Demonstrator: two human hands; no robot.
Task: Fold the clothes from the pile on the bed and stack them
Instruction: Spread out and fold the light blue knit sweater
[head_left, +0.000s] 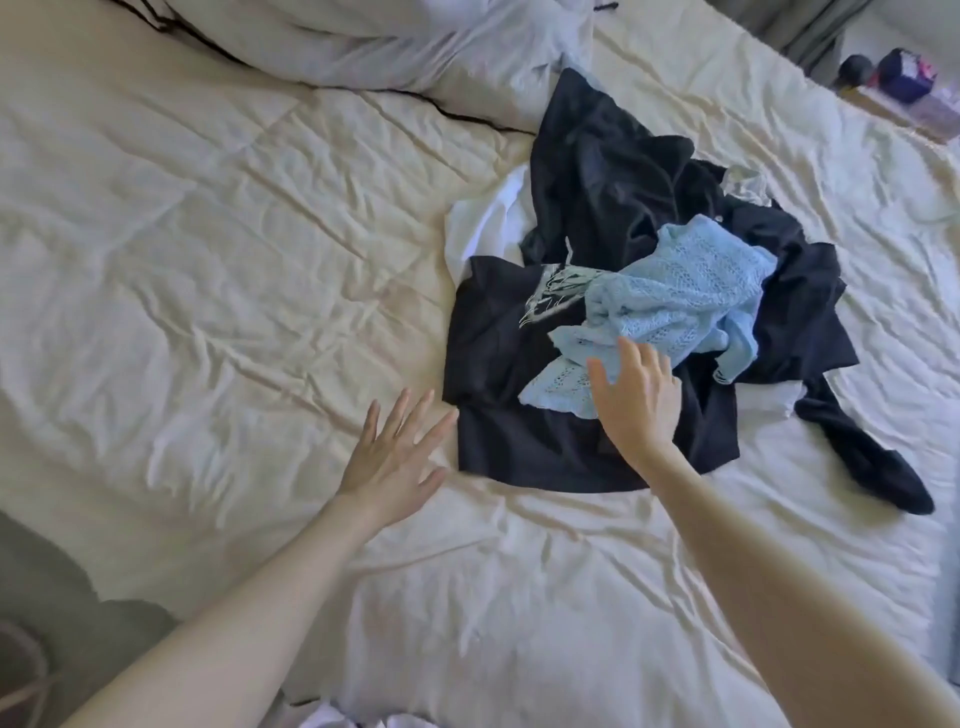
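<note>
One pile (649, 291) on the bed (208, 260): one blue knit (685, 291), one white garment (483, 228), several dark garments (597, 182)—their number unclear. Two hands.

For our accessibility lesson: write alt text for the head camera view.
Two open hands reach toward a clothes pile on a cream bed: the right hand touches a light blue knit, the left hand hovers beside dark garments.

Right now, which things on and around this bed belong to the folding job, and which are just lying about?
Job:
light blue knit top
dark garments
white garment
dark sock
left hand
right hand

Lying about:
pillows
purple container
black ball
</note>
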